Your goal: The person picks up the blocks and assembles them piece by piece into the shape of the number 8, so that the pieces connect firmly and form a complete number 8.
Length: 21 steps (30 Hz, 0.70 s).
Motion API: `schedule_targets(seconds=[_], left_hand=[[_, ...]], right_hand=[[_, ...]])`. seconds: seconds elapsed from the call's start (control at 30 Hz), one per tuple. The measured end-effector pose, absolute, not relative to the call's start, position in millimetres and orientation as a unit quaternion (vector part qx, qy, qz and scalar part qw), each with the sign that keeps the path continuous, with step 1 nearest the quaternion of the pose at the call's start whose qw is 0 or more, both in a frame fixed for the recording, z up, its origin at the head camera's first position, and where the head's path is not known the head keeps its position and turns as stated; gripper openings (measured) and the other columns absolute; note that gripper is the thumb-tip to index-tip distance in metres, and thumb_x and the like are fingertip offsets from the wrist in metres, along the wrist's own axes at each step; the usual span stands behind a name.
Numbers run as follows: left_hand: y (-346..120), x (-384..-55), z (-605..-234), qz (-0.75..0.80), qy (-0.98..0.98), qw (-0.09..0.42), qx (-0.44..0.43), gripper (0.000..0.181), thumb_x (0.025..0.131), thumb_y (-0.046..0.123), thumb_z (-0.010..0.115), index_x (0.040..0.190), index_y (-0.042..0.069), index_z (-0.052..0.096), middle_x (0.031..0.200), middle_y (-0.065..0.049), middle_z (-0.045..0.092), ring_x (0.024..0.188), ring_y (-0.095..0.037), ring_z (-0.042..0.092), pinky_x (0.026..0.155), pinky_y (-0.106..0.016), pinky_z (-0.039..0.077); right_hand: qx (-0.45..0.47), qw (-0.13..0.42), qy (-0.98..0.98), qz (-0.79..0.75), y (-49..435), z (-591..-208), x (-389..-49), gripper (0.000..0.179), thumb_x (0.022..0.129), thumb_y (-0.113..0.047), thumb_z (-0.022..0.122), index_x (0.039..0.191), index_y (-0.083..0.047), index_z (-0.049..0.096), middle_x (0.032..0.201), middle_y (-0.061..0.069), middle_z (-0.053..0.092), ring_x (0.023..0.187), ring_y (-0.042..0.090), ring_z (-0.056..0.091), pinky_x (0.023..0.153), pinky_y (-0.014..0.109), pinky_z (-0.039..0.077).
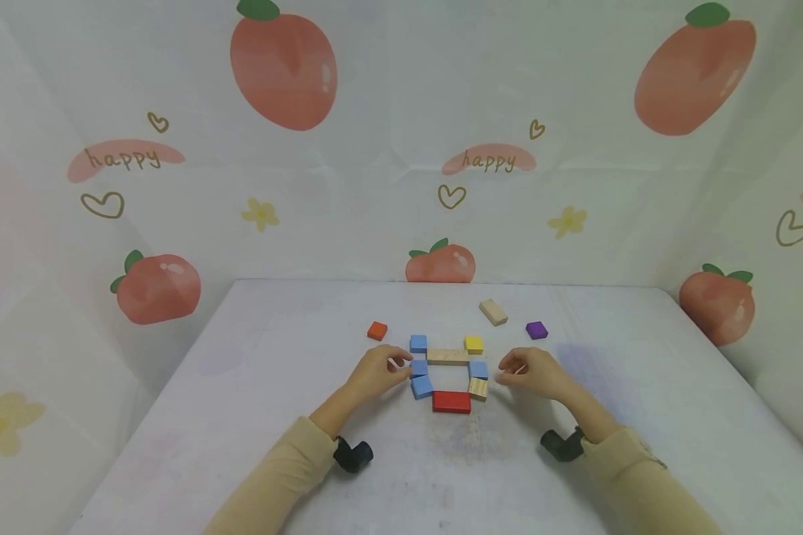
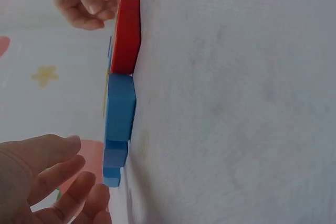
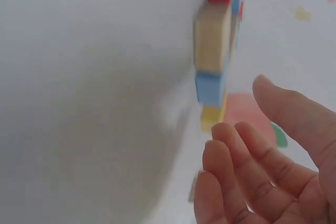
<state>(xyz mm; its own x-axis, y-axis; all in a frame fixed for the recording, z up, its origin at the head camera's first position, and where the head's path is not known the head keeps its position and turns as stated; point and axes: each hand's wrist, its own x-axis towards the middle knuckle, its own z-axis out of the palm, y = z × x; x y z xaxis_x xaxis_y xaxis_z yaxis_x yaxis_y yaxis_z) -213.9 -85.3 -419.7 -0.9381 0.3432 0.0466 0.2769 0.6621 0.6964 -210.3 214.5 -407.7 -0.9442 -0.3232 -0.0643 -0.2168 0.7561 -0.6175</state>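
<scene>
Small blocks form a ring on the table. Down its left side run three blue blocks, among them a middle blue block (image 1: 418, 368) and a tilted lower blue block (image 1: 422, 387). A yellow block (image 1: 473, 344), a right blue block (image 1: 478, 370) and a striped wooden block (image 1: 478, 388) make the right side. A long wooden block (image 1: 447, 357) spans the upper part, and a red block (image 1: 451, 402) lies across the front. My left hand (image 1: 380, 369) is beside the left blue blocks, fingers loosely bent. My right hand (image 1: 534, 371) hovers right of the ring, holding nothing.
Beyond the ring lie an orange block (image 1: 378, 331), a loose wooden block (image 1: 493, 312) and a purple block (image 1: 537, 330). Black wrist devices (image 1: 562, 445) sit under both forearms. A fruit-printed curtain (image 1: 375, 200) rises behind the white table (image 1: 241, 386).
</scene>
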Motion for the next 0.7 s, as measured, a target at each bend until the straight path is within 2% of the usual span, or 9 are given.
schedule_targets(seconds=[0.17, 0.4, 0.53, 0.7], left_hand=[[-86.4, -218.9, -421.2, 0.376, 0.912, 0.064, 0.150, 0.027, 0.086, 0.017, 0.066, 0.111, 0.007, 0.066, 0.096, -0.007, 0.065, 0.083, -0.015, 0.056, 0.076, -0.028, 0.051], [-87.8, -222.9, -425.2, 0.382, 0.906, 0.075, 0.165, 0.026, 0.085, 0.015, 0.066, 0.110, 0.006, 0.065, 0.093, -0.007, 0.064, 0.083, -0.016, 0.057, 0.076, -0.029, 0.050], [-87.5, -223.3, -425.4, 0.384, 0.905, 0.086, 0.161, 0.026, 0.085, 0.015, 0.066, 0.109, 0.007, 0.065, 0.094, -0.008, 0.064, 0.084, -0.016, 0.057, 0.077, -0.029, 0.050], [-87.3, -222.4, -424.5, 0.384, 0.905, 0.091, 0.161, 0.026, 0.084, 0.015, 0.067, 0.109, 0.006, 0.065, 0.094, -0.008, 0.064, 0.084, -0.016, 0.058, 0.077, -0.030, 0.051]], right_hand=[[-0.154, 0.046, 0.938, -0.307, 226.7, -397.8, -221.6, 0.020, 0.082, -0.018, 0.070, 0.089, 0.000, 0.065, 0.082, 0.010, 0.067, 0.078, 0.019, 0.062, 0.068, 0.029, 0.051], [-0.134, 0.029, 0.940, -0.313, 248.8, -389.3, -238.3, 0.024, 0.082, -0.014, 0.069, 0.094, 0.005, 0.064, 0.085, 0.016, 0.067, 0.083, 0.029, 0.065, 0.068, 0.031, 0.051], [-0.110, 0.026, 0.943, -0.312, 261.2, -390.3, -248.1, 0.028, 0.082, -0.014, 0.069, 0.099, 0.008, 0.063, 0.087, 0.019, 0.066, 0.087, 0.033, 0.063, 0.067, 0.030, 0.049], [-0.066, 0.039, 0.947, -0.311, 272.9, -394.2, -256.4, 0.037, 0.082, -0.016, 0.069, 0.108, 0.009, 0.059, 0.099, 0.027, 0.063, 0.092, 0.038, 0.059, 0.071, 0.036, 0.049]])
